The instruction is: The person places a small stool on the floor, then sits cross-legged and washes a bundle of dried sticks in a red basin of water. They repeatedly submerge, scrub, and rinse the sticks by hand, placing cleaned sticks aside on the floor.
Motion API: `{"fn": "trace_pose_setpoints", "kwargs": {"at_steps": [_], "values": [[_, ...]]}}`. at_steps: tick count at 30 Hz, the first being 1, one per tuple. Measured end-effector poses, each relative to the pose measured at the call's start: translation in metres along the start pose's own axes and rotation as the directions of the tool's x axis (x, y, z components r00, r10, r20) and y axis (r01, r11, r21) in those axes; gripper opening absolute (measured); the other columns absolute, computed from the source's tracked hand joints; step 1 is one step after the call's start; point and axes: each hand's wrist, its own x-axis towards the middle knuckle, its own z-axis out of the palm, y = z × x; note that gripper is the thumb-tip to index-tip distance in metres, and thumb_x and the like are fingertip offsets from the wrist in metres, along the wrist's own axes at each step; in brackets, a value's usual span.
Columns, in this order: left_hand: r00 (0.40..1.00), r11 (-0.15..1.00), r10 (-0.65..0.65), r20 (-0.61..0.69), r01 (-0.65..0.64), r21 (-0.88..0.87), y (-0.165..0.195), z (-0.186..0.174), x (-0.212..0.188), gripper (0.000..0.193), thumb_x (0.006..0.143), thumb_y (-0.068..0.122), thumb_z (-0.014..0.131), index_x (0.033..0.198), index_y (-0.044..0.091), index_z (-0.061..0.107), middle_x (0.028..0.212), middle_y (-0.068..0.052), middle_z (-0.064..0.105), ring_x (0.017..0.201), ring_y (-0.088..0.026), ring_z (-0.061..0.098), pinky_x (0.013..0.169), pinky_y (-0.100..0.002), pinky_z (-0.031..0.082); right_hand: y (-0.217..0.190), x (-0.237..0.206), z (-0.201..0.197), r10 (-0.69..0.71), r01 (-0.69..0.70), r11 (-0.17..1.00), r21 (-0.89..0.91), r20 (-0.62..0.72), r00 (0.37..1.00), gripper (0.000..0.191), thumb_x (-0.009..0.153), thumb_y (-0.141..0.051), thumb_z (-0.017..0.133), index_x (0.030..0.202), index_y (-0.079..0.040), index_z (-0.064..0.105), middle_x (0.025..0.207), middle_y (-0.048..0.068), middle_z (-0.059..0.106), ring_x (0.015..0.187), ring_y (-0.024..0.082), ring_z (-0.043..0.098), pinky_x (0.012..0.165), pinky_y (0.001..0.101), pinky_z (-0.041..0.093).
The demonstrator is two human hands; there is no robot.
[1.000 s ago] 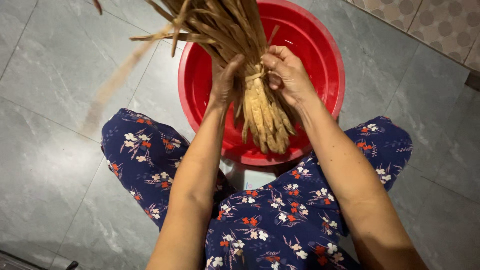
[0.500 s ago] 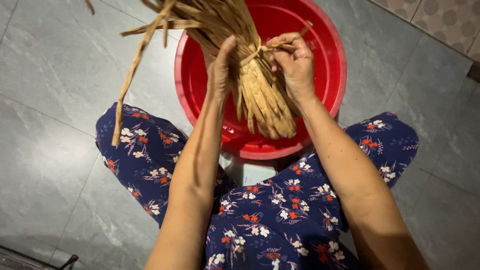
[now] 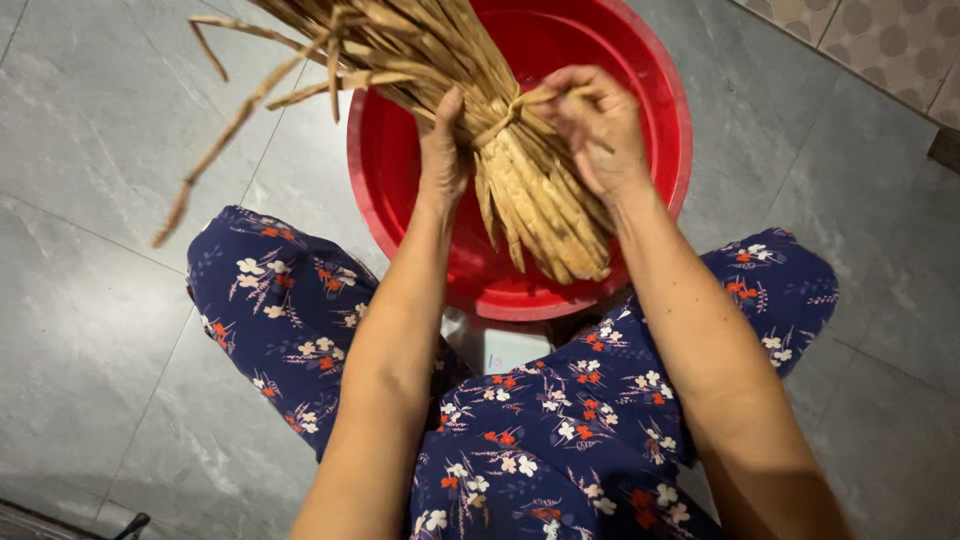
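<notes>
Head view: grey tiled floor [image 3: 110, 150], then a red basin [image 3: 660, 110] set between knees in blue floral trousers [image 3: 560, 440]. A bundle of dried tan leaves [image 3: 540, 200] is held over the basin, cut ends down. It is clasped from the side by the left hand [image 3: 442, 150]; the thin tie strip [image 3: 505, 112] is pinched by the right hand [image 3: 595, 130]. Risk: if the tie is slackened, leaves are likely spilled past the rim. Loose strands [image 3: 240, 110] already overhang the floor.
</notes>
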Motion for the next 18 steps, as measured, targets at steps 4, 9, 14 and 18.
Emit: {"fn": "trace_pose_setpoints", "kwargs": {"at_steps": [4, 9, 14, 18], "values": [[0.978, 0.825, 0.104, -0.183, 0.018, 0.564, -0.009, -0.026, -0.007, 0.082, 0.093, 0.034, 0.08, 0.152, 0.006, 0.03, 0.143, -0.008, 0.051, 0.129, -0.02, 0.053, 0.109, -0.039, 0.044, 0.047, -0.002, -0.03, 0.082, -0.109, 0.846, -0.521, -0.076, 0.994, 0.017, 0.097, 0.006, 0.061, 0.107, 0.0, 0.073, 0.105, 0.004, 0.071, 0.086, 0.009, 0.062, 0.077, 0.0227, 0.051], [0.835, 0.2, 0.157, -0.527, 0.496, 0.845, -0.013, -0.023, -0.029, 0.044, 0.096, 0.047, 0.074, 0.113, 0.007, 0.065, 0.106, -0.011, 0.073, 0.099, -0.024, 0.068, 0.093, -0.037, 0.053, 0.091, 0.002, -0.057, 0.259, -0.413, 0.794, -0.447, -0.366, 0.894, 0.023, 0.098, 0.006, 0.054, 0.102, -0.001, 0.076, 0.078, 0.001, 0.066, 0.063, 0.006, 0.057, 0.057, 0.0207, 0.05], [0.892, -0.044, 0.291, 0.346, -0.349, 0.936, -0.019, 0.008, -0.04, 0.014, 0.095, 0.021, 0.075, 0.102, 0.011, 0.068, 0.101, -0.01, 0.066, 0.101, -0.031, 0.065, 0.088, -0.041, 0.054, 0.097, -0.002, -0.048, 0.232, -0.344, 0.879, -0.329, -0.335, 0.913, 0.02, 0.095, 0.01, 0.056, 0.099, -0.001, 0.073, 0.076, 0.002, 0.064, 0.06, 0.007, 0.051, 0.053, 0.0199, 0.039], [0.896, -0.142, 0.222, 0.385, -0.361, 0.922, -0.014, 0.011, -0.039, 0.031, 0.08, 0.004, 0.071, 0.111, 0.008, 0.07, 0.109, -0.013, 0.06, 0.105, -0.036, 0.059, 0.088, -0.043, 0.052, 0.094, -0.001, -0.036, 0.037, -0.071, 0.827, -0.558, -0.072, 0.997, 0.023, 0.088, 0.017, 0.055, 0.092, 0.002, 0.073, 0.097, 0.005, 0.069, 0.088, 0.013, 0.068, 0.078, 0.0233, 0.057]]}}
